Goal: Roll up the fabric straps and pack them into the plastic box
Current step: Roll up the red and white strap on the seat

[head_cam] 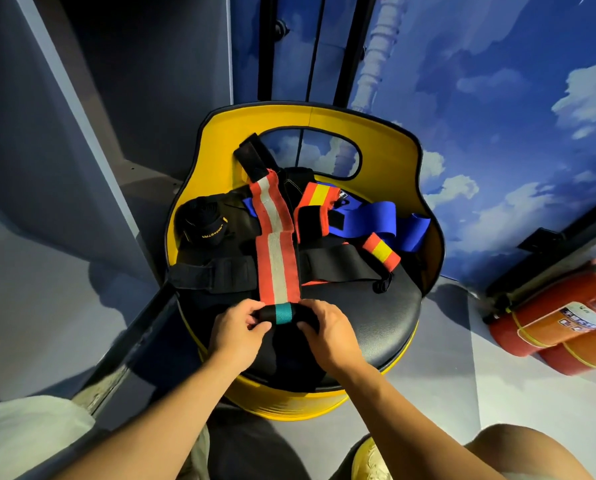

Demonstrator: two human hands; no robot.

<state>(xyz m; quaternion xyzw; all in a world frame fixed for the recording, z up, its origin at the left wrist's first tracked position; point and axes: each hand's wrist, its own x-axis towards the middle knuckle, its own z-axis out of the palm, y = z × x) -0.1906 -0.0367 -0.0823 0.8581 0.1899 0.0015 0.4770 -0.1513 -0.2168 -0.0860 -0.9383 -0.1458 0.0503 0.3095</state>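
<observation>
A long red strap with a pale grey middle stripe (275, 251) lies stretched out on the black seat of a yellow chair (386, 327). Its near end is wound into a small black and teal roll (282, 314). My left hand (239, 330) pinches the roll's left end and my right hand (327, 332) grips its right end. Behind lie a blue strap (383, 220), a red and yellow strap (315, 195), a second red and yellow strap end (381, 252), black straps (220, 273) and a rolled black strap (203, 221). No plastic box is in view.
The chair's yellow backrest (324, 116) curves round the rear of the seat. Red fire extinguishers (563, 317) lie on the floor at the right. A dark wall stands at the left and a sky-painted wall behind. My knees are at the bottom edge.
</observation>
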